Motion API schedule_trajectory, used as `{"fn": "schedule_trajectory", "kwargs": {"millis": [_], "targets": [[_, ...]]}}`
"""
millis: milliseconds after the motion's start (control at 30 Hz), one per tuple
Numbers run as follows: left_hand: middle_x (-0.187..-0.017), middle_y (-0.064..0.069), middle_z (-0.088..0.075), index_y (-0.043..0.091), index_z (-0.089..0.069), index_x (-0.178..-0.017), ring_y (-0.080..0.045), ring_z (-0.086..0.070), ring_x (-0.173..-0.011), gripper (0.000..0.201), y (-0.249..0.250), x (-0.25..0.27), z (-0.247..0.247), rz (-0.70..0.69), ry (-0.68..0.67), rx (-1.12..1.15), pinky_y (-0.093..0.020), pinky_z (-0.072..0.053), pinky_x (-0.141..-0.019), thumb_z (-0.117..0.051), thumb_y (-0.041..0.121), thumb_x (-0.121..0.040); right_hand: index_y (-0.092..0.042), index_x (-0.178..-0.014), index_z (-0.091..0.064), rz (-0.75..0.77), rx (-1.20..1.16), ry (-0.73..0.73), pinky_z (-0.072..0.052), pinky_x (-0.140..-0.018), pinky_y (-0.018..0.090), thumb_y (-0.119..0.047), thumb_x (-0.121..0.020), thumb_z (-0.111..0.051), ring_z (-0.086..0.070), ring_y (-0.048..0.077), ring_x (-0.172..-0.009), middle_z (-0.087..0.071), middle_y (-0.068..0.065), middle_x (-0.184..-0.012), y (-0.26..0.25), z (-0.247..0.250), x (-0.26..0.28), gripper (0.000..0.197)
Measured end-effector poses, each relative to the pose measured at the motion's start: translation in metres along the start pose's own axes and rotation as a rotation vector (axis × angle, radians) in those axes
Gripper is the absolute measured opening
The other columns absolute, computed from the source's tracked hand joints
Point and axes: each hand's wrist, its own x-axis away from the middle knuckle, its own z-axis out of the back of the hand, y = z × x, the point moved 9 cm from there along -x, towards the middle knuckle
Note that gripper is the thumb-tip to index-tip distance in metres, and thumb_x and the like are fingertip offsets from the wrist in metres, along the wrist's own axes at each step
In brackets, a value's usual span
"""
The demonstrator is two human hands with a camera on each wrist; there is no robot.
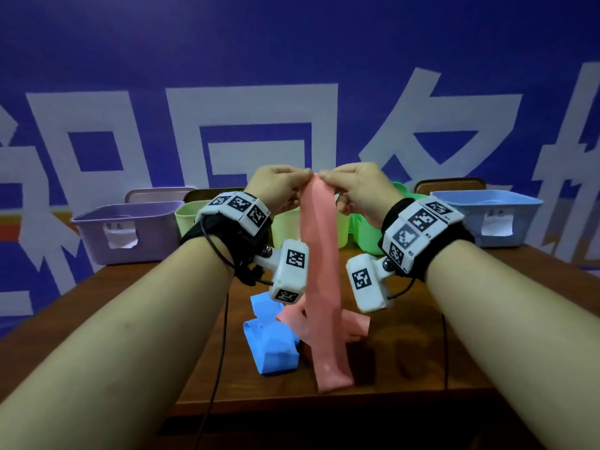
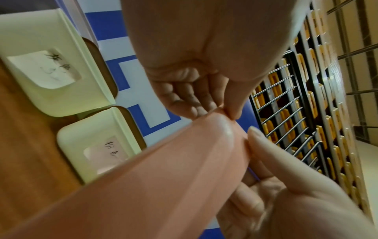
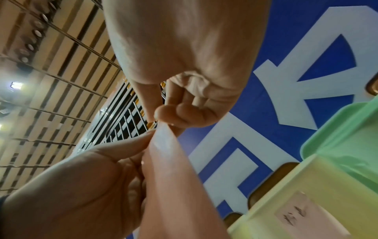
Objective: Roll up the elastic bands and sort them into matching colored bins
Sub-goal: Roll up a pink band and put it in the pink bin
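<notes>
Pink elastic band [image 1: 319, 274] hangs over table [image 1: 422, 336], top end pinched by left hand [image 1: 276, 186] and right hand [image 1: 357, 190]. Best: roll tight, edges even, then pink bin.

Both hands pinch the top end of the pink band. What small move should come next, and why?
Probably start curling the pinched end over itself. Left hand and right hand both pinch the pink band at its top, and it hangs flat and unrolled to the table.

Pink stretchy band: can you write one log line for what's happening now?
left hand pinches top | right hand pinches top | pink elastic band hangs unrolled | blue elastic band on wooden table
</notes>
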Motion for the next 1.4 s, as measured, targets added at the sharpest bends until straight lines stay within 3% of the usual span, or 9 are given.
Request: {"fn": "schedule_trajectory", "kwargs": {"millis": [133,267,400,500,700,800,1000,1167,1400], "targets": [[-0.069,-0.001,-0.057,0.012,-0.062,-0.080,-0.011,-0.051,-0.058,0.015,-0.046,-0.019,-0.009,0.068,0.004,-0.043,-0.017,-0.046,-0.052,-0.061,0.019,-0.094,-0.009,-0.071,-0.063,-0.069,0.025,0.028,-0.033,-0.040,0.022,-0.015,-0.091,-0.062,-0.047,0.011,-0.038,-0.056,0.005,-0.064,0.052,0.002,-0.013,0.021],[-0.071,0.004,-0.059,0.018,-0.059,-0.076,-0.010,-0.054,-0.061,0.018,-0.056,-0.039,0.006,-0.077,0.204,-0.137,-0.022,-0.045,-0.061,-0.068,0.027,-0.088,-0.015,-0.058,-0.059,-0.073,0.025,0.175,-0.033,-0.044,0.022,-0.018,-0.089,-0.063,-0.044,0.012,-0.043,-0.050,-0.002,-0.050,0.077,0.009,-0.028,0.032],[-0.083,0.000,-0.068,0.011,-0.067,-0.095,-0.012,-0.065,-0.073,0.029,-0.055,-0.040,-0.017,-0.011,-0.037,-0.056,-0.024,-0.051,-0.070,-0.062,0.039,-0.091,-0.017,-0.062,-0.066,-0.092,-0.108,0.185,-0.043,-0.056,0.027,-0.032,-0.091,-0.060,-0.050,0.013,-0.051,-0.062,0.004,-0.062,0.075,0.002,-0.039,0.034],[-0.095,0.001,-0.071,0.015,-0.066,-0.102,-0.012,-0.070,-0.085,0.032,-0.043,-0.036,-0.013,-0.035,-0.050,-0.073,-0.028,-0.053,-0.079,-0.067,0.043,-0.086,-0.011,-0.079,-0.071,-0.146,-0.206,0.120,-0.048,-0.067,0.033,-0.044,-0.098,-0.043,-0.053,0.016,-0.057,-0.069,0.005,-0.071,0.067,-0.005,-0.037,0.048],[-0.088,0.001,-0.069,0.017,-0.064,-0.098,-0.011,-0.067,-0.076,0.025,-0.008,-0.011,-0.004,-0.121,-0.013,-0.126,-0.025,-0.053,-0.071,-0.072,0.036,-0.084,0.006,-0.097,-0.067,-0.034,-0.145,0.026,-0.050,-0.061,0.029,-0.011,-0.096,-0.048,-0.056,0.017,-0.057,-0.064,0.014,-0.075,0.022,-0.015,-0.015,0.025],[-0.082,-0.004,-0.069,0.013,-0.064,-0.095,-0.011,-0.068,-0.068,0.014,0.013,0.004,-0.001,-0.159,-0.008,-0.099,-0.023,-0.055,-0.064,-0.069,0.024,-0.088,-0.001,-0.099,-0.066,0.012,-0.104,0.013,-0.054,-0.059,0.027,0.005,-0.092,-0.045,-0.060,0.016,-0.056,-0.065,0.015,-0.078,-0.003,-0.014,-0.004,0.023],[-0.076,-0.006,-0.065,0.007,-0.064,-0.098,-0.009,-0.065,-0.057,0.018,0.056,0.034,0.004,-0.184,0.015,-0.020,-0.019,-0.052,-0.052,-0.046,0.009,-0.099,-0.009,-0.091,-0.069,0.096,-0.092,0.053,-0.050,-0.052,0.026,-0.003,-0.088,-0.059,-0.057,0.015,-0.054,-0.066,0.010,-0.078,-0.049,-0.004,0.017,0.012],[-0.079,-0.002,-0.064,0.014,-0.066,-0.091,-0.012,-0.061,-0.067,0.021,0.072,0.046,0.006,-0.155,0.010,0.019,-0.018,-0.049,-0.052,-0.046,0.013,-0.100,-0.017,-0.090,-0.067,0.126,0.006,0.184,-0.038,-0.047,0.021,-0.035,-0.088,-0.065,-0.051,0.010,-0.054,-0.060,-0.004,-0.079,-0.068,0.012,0.020,0.018],[-0.078,-0.006,-0.066,0.007,-0.064,-0.093,-0.014,-0.063,-0.057,0.014,0.063,0.039,0.006,-0.083,-0.022,0.128,-0.023,-0.050,-0.051,-0.055,0.017,-0.096,-0.010,-0.066,-0.059,0.107,-0.188,0.081,-0.035,-0.045,0.022,-0.016,-0.089,-0.063,-0.043,0.011,-0.042,-0.053,0.003,-0.057,-0.066,0.007,0.016,0.024]]}}
